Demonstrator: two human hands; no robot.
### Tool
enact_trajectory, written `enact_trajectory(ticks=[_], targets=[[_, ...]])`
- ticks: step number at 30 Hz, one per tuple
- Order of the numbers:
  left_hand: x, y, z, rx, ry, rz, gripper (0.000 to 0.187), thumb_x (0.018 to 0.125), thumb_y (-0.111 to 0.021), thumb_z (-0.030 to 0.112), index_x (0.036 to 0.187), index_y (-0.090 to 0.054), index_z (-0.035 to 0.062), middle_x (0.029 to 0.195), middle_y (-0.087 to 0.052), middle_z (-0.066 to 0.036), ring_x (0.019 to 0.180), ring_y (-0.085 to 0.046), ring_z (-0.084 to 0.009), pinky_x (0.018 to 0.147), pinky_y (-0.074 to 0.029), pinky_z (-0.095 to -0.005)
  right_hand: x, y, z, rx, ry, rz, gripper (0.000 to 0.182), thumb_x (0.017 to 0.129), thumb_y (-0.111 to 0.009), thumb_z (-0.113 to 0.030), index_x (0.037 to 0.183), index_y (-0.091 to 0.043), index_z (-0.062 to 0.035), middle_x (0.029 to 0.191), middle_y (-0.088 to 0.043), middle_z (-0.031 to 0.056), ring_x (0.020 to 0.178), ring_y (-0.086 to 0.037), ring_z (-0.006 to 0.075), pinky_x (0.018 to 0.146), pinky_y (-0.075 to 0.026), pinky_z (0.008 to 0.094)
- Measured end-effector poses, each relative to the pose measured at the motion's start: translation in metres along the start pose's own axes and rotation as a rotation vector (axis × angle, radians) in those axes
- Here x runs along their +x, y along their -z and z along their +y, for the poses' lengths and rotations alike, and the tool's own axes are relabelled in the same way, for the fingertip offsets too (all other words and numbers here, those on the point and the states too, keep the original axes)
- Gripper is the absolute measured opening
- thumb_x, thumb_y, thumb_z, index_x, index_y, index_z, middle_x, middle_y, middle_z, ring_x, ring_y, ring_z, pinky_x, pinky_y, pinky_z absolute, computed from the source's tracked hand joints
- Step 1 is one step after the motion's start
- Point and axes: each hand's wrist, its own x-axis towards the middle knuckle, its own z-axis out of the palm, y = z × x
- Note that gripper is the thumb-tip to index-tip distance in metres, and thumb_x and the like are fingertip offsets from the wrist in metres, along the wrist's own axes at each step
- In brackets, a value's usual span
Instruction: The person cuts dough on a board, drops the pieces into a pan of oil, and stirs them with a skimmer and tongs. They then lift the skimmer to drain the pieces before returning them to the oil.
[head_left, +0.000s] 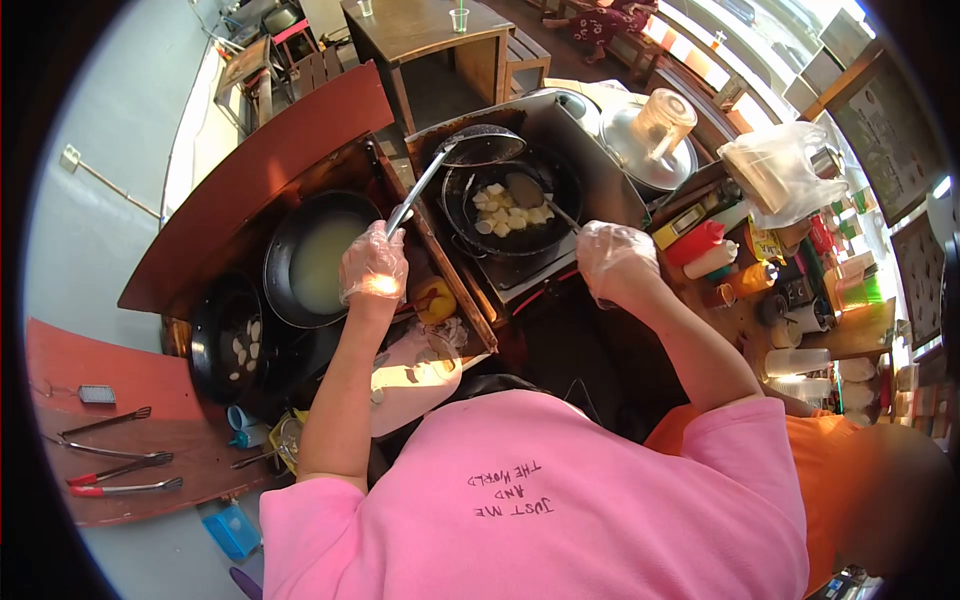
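Note:
My left hand (374, 265), in a clear plastic glove, is closed round the long metal handle of a skimmer (487, 148). The skimmer's dark round bowl is held over the far rim of a black wok (465, 232). Pale yellow-white chunks (497, 215), perhaps tofu, lie in the wok. My right hand (617, 260), gloved likewise, grips the handle of a cooking spatula (524, 190). Its rounded blade is down in the wok, touching or close beside the chunks.
Left of the wok stand a pan of cloudy liquid (325, 265) and a dark pan with pale pieces (228, 340). Tongs (125, 487) lie on a red shelf. A large lidded pot (640, 150) and sauce bottles (695, 243) are at right. A person in orange (820, 480) is close by.

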Motion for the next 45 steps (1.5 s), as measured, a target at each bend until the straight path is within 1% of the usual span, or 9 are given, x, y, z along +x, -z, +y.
enact_trajectory(ticks=[11, 16, 26, 33, 34, 35, 37, 39, 45], targets=[[-0.005, 0.003, 0.003, -0.008, -0.036, 0.023, 0.025, 0.092, -0.062, 0.026, 0.092, -0.067, 0.0017, 0.078, -0.068, -0.021, 0.074, -0.067, -0.0411, 0.069, -0.053, -0.0486, 0.046, -0.059, -0.014, -0.124, 0.082, -0.006, 0.023, 0.074, -0.078, -0.020, 0.097, -0.075, -0.0153, 0.097, -0.073, 0.0023, 0.088, -0.073, 0.0196, 0.068, -0.058, 0.0345], [-0.006, 0.005, 0.000, -0.039, 0.007, -0.015, 0.024, 0.092, -0.063, 0.024, 0.094, -0.068, 0.0008, 0.079, -0.068, -0.022, 0.074, -0.066, -0.0423, 0.068, -0.052, -0.0491, 0.023, -0.034, -0.021, 0.016, -0.031, 0.009, 0.022, 0.077, -0.076, -0.017, 0.097, -0.073, -0.0098, 0.099, -0.072, 0.0090, 0.089, -0.073, 0.0221, 0.068, -0.058, 0.0350], [-0.008, 0.009, 0.004, -0.090, 0.041, -0.052, 0.021, 0.092, -0.063, 0.023, 0.090, -0.068, 0.0028, 0.079, -0.068, -0.021, 0.075, -0.066, -0.0431, 0.067, -0.051, -0.0502, 0.024, -0.033, -0.026, -0.027, 0.045, -0.122, 0.022, 0.074, -0.078, -0.019, 0.094, -0.075, -0.0123, 0.097, -0.073, 0.0072, 0.089, -0.073, 0.0224, 0.067, -0.057, 0.0352], [-0.010, 0.000, -0.003, -0.003, 0.027, -0.048, 0.022, 0.091, -0.063, 0.026, 0.093, -0.068, 0.0041, 0.082, -0.068, -0.022, 0.077, -0.066, -0.0437, 0.068, -0.052, -0.0515, -0.004, -0.051, 0.015, 0.052, -0.045, 0.287, 0.012, 0.082, -0.067, -0.019, 0.088, -0.074, -0.0104, 0.085, -0.073, 0.0103, 0.080, -0.073, 0.0256, 0.063, -0.056, 0.0360], [-0.011, -0.004, -0.004, -0.007, 0.024, -0.030, 0.022, 0.091, -0.063, 0.026, 0.093, -0.068, 0.0041, 0.082, -0.068, -0.022, 0.077, -0.066, -0.0437, 0.068, -0.052, -0.0515, -0.002, -0.044, 0.013, 0.065, -0.120, 0.176, 0.014, 0.084, -0.065, -0.021, 0.087, -0.074, -0.0103, 0.087, -0.073, 0.0101, 0.083, -0.073, 0.0258, 0.066, -0.057, 0.0367], [-0.013, -0.007, -0.006, -0.008, 0.029, -0.049, 0.023, 0.091, -0.063, 0.026, 0.094, -0.068, 0.0041, 0.082, -0.068, -0.023, 0.077, -0.066, -0.0440, 0.069, -0.052, -0.0517, 0.005, -0.077, 0.021, -0.028, -0.065, 0.421, 0.013, 0.084, -0.065, -0.020, 0.089, -0.073, -0.0114, 0.090, -0.073, 0.0095, 0.087, -0.073, 0.0252, 0.069, -0.057, 0.0364], [-0.011, -0.015, -0.010, -0.012, 0.025, -0.025, 0.024, 0.091, -0.063, 0.027, 0.095, -0.068, 0.0041, 0.082, -0.068, -0.023, 0.077, -0.066, -0.0442, 0.069, -0.053, -0.0511, 0.004, -0.048, 0.015, 0.000, -0.126, 0.187, 0.015, 0.085, -0.065, -0.020, 0.095, -0.073, -0.0115, 0.096, -0.074, 0.0084, 0.088, -0.073, 0.0245, 0.072, -0.057, 0.0356], [-0.009, -0.014, -0.007, -0.012, 0.002, 0.010, 0.024, 0.092, -0.063, 0.027, 0.095, -0.068, 0.0038, 0.082, -0.068, -0.023, 0.077, -0.066, -0.0438, 0.069, -0.053, -0.0509, 0.012, -0.065, 0.015, 0.065, -0.162, 0.230, 0.012, 0.085, -0.063, -0.020, 0.089, -0.067, -0.0100, 0.088, -0.070, 0.0089, 0.086, -0.071, 0.0273, 0.067, -0.054, 0.0386], [-0.007, -0.004, 0.004, -0.031, 0.019, -0.040, 0.025, 0.091, -0.063, 0.027, 0.094, -0.068, 0.0021, 0.080, -0.068, -0.022, 0.075, -0.067, -0.0422, 0.067, -0.053, -0.0506, 0.012, -0.089, 0.008, 0.159, -0.167, 0.165, 0.021, 0.084, -0.069, -0.022, 0.099, -0.073, -0.0092, 0.101, -0.074, 0.0095, 0.095, -0.072, 0.0244, 0.076, -0.058, 0.0351]])
